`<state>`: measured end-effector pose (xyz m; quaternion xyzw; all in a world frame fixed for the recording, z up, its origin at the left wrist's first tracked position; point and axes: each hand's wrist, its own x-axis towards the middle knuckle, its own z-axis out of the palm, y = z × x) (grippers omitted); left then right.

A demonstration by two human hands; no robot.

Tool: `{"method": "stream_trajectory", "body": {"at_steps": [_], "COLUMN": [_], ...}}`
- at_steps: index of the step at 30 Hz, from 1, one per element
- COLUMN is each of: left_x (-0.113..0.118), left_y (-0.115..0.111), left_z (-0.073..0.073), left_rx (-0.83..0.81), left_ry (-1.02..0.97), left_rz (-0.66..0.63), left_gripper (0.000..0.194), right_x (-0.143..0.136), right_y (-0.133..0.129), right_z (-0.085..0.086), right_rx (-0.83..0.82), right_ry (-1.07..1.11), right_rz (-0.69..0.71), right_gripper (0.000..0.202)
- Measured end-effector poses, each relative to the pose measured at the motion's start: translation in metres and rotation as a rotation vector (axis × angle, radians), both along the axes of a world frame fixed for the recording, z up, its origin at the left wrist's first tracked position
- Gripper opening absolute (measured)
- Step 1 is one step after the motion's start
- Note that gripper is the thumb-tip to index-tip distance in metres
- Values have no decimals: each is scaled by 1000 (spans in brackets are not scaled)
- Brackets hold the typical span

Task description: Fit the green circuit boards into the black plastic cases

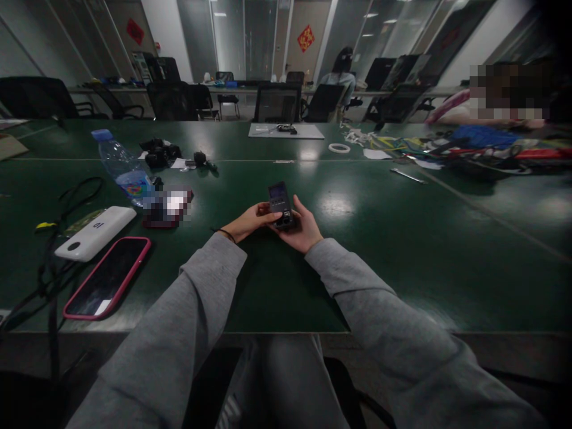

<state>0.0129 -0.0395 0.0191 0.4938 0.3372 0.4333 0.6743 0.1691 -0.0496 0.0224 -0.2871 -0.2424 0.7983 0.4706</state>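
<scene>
A small black device [279, 201] with a screen at its top end is held above the green table [384, 238], in the middle of the view. My left hand [252, 220] grips its left side, the thumb lying across its lower front. Under and behind its lower right side is my right hand [304, 226], with the thumb pointing up beside the device and the palm turned toward it. The device tilts so that its front faces me. Some of the fingers are hidden behind it.
At the left lie a pink-framed phone [109, 279], a white power bank [96, 233], black straps and a plastic bottle [123, 167]. Farther back are a white tray [308, 132], a tape roll [339, 148], a wrench [407, 176] and tangled cables [482, 149]. Two people are beyond.
</scene>
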Motion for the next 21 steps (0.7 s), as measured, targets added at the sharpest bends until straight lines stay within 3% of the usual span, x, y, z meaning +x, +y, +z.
{"method": "stream_trajectory", "body": {"at_steps": [5, 14, 21], "left_x": [0, -1, -3], "left_y": [-2, -9, 0], "left_z": [1, 6, -6], "left_rx": [12, 43, -3], "left_ry": [18, 27, -20], "left_rz": [-36, -216, -130], "left_gripper": [48, 52, 57], "right_x": [2, 2, 4], "right_y": [-2, -7, -4], "right_z": [0, 7, 12], "right_rx": [118, 111, 116], "right_ry": [-38, -53, -156], "right_rz": [100, 155, 45], "right_gripper": [58, 49, 43]}}
